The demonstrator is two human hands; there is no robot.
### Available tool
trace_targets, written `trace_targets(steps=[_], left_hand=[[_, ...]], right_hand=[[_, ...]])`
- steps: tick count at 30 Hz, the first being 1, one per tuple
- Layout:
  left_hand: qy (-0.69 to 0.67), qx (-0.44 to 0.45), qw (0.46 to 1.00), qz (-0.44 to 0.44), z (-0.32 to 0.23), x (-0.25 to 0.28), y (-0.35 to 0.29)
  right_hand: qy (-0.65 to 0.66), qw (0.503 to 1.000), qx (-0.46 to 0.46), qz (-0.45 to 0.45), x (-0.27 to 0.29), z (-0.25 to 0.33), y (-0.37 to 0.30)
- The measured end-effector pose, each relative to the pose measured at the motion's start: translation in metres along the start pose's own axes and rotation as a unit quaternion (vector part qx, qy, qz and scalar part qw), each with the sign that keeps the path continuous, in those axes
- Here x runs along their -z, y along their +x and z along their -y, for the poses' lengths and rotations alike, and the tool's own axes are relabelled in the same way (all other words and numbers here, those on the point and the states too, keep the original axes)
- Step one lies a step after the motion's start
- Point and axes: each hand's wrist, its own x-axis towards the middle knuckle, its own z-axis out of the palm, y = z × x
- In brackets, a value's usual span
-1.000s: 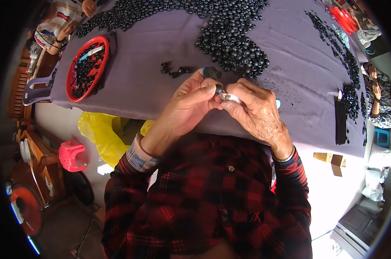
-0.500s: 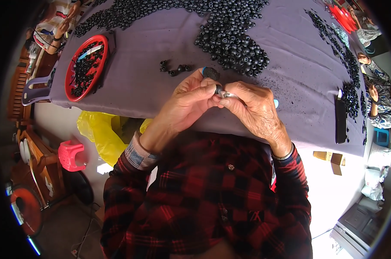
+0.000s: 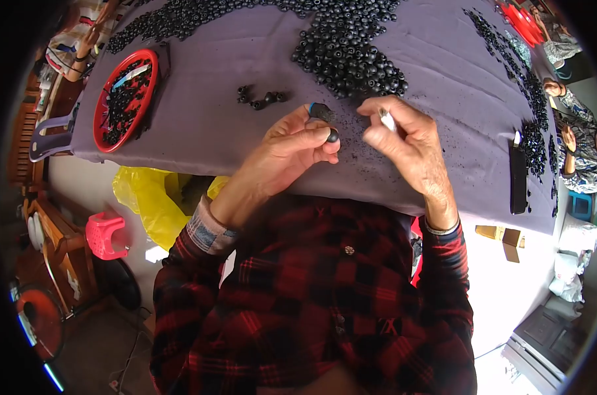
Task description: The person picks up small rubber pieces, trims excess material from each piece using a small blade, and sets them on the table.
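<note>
Over purple cloth [image 3: 206, 125], left hand [image 3: 286, 150] pinched on black ball [image 3: 332, 135], right hand [image 3: 413, 141] half-curled around white object [image 3: 388, 120].

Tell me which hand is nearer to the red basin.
Left. The left hand, pinching a dark bead, is to the right of the red basin; the right hand, holding a small whitish object, is on that same side but farther off.
</note>
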Motion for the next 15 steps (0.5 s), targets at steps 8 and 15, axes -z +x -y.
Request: trace_targets(steps=[8,15], left_hand=[[0.040,0.063,0.997,0.009,-0.003,0.000,-0.011],[0.041,0.111,0.993,0.016,-0.008,0.013,-0.028]], right_hand=[[0.002,0.994,0.086,0.061,-0.030,0.011,-0.013],[-0.106,0.990,0.044,0.082,-0.029,0.003,-0.009]])
